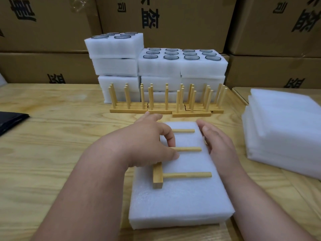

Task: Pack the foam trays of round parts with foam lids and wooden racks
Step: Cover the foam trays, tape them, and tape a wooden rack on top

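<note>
A white foam tray with its foam lid [180, 204] lies on the wooden table in front of me. A wooden rack [188, 175] lies on its side on the lid, its three pegs pointing right. My left hand [149, 143] grips the rack's base bar near the middle peg, fingers curled round it. My right hand [217, 141] rests with straight fingers against the lid's far right edge. Stacked foam trays of round glass parts [182, 63] stand at the back.
Several upright wooden racks [166, 105] stand in a row before the stacked trays. A pile of foam lids [284, 133] sits at the right. A black object [10, 120] lies at the left edge. Cardboard boxes [173, 20] wall the back.
</note>
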